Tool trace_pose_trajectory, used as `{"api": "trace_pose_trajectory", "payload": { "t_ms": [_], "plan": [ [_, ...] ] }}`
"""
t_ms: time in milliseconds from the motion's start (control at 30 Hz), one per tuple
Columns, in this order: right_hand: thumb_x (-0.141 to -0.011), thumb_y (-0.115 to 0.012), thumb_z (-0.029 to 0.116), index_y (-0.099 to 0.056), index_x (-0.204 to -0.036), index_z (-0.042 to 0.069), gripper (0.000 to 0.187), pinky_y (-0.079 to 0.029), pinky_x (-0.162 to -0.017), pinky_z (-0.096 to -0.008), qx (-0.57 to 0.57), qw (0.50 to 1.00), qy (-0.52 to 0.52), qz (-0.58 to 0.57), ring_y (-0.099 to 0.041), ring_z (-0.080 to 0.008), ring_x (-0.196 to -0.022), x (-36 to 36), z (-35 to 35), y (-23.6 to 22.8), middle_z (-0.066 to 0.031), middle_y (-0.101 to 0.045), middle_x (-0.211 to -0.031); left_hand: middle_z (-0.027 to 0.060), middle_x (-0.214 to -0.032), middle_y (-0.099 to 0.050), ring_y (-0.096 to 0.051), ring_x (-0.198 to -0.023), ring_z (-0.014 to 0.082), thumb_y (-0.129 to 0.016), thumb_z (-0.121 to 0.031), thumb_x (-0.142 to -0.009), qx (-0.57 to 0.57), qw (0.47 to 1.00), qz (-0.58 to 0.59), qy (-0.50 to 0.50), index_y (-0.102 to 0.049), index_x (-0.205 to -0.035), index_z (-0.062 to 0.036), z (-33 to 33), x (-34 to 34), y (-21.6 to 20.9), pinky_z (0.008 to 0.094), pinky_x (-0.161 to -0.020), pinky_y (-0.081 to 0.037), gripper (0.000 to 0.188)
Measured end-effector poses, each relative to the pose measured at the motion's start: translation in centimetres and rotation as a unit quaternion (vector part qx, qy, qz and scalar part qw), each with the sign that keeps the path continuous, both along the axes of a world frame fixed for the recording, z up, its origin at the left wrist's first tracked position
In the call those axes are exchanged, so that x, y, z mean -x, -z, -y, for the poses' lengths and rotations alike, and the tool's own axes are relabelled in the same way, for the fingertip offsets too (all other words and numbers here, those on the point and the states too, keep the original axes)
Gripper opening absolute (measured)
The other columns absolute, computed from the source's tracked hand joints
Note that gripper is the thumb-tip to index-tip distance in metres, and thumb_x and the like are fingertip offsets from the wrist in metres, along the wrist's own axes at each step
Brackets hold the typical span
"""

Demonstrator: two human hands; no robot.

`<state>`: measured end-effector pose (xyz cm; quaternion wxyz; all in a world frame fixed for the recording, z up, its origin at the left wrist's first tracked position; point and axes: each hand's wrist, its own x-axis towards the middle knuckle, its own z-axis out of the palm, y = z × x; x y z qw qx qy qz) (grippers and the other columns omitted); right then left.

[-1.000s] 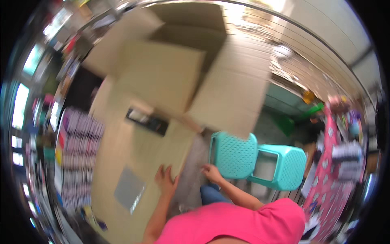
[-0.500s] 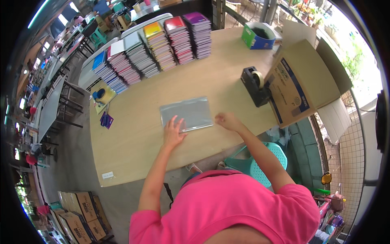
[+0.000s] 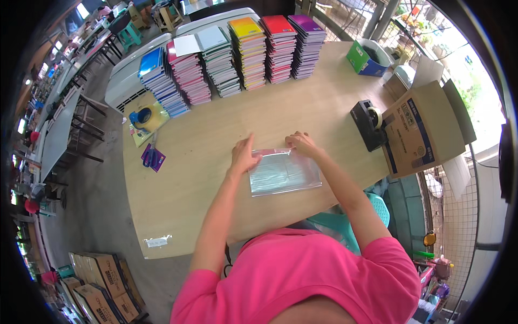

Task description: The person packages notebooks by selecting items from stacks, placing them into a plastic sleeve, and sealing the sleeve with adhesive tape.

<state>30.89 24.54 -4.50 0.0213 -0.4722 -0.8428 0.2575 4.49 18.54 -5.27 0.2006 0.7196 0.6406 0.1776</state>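
Note:
A flat, clear plastic bag (image 3: 285, 175) with a shiny surface lies near the front of the wooden table, in front of me. My left hand (image 3: 245, 156) pinches its far left corner, with the index finger pointing forward. At the far right corner, the curled fingers of my right hand (image 3: 303, 144) grip the bag's far edge. The fingertips of both hands are partly hidden.
Several stacks of colored notebooks (image 3: 248, 54) line the table's far edge. Purple-handled scissors (image 3: 154, 157) and a blue tape roll (image 3: 141, 116) lie left. A black tape dispenser (image 3: 369, 127) stands right, beside an open cardboard box (image 3: 415, 132). A green stool (image 3: 377, 208) stands below.
The bag now lies closer to me and turned slightly. My left hand has gone from its near edge to its far left corner, and my right hand has taken hold of the far right.

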Motion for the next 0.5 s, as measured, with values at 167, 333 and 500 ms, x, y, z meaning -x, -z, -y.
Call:
{"api": "trace_pose_trajectory", "payload": {
  "t_ms": [167, 333, 500],
  "plan": [
    [-0.073, -0.070, 0.004, -0.061, -0.092, 0.013, 0.022, -0.037, -0.100, -0.0587, -0.314, 0.945, -0.061, -0.074, -0.057, -0.0251, -0.108, 0.2, 2.1, -3.5, -0.0008, -0.064, -0.093, 0.0136, -0.116, -0.063, -0.056, -0.115, 0.0306, -0.070, -0.029, -0.077, 0.086, 0.973, 0.014, 0.212, -0.073, -0.105, -0.0099, -2.9, -2.4, -3.0, 0.0409, -0.097, -0.046, 0.034],
    [-0.074, -0.081, 0.016, -0.050, -0.131, 0.004, 0.066, -0.041, -0.103, -0.0473, -0.209, 0.845, 0.402, -0.284, -0.050, -0.0364, -0.116, 0.0, 7.9, -6.5, -0.0221, -0.048, -0.129, 0.0150, -0.076, -0.072, -0.070, -0.072, 0.0239, -0.072, -0.018, -0.077, 0.207, 0.948, 0.205, 0.130, -0.071, -0.096, -0.0005, -2.6, -3.6, -6.4, 0.0374, -0.070, -0.054, 0.026],
    [-0.071, -0.088, 0.029, -0.022, -0.151, 0.003, 0.107, -0.050, -0.088, -0.0454, 0.190, 0.691, 0.505, -0.481, -0.051, -0.0304, -0.116, 3.2, 11.2, -8.2, -0.0194, -0.041, -0.133, 0.0121, -0.073, -0.072, -0.070, -0.065, 0.0193, -0.081, -0.016, -0.074, 0.158, 0.940, 0.297, 0.060, -0.070, -0.088, -0.0007, 2.1, -7.7, -6.2, 0.0328, -0.062, -0.054, 0.024]
  ]
}}
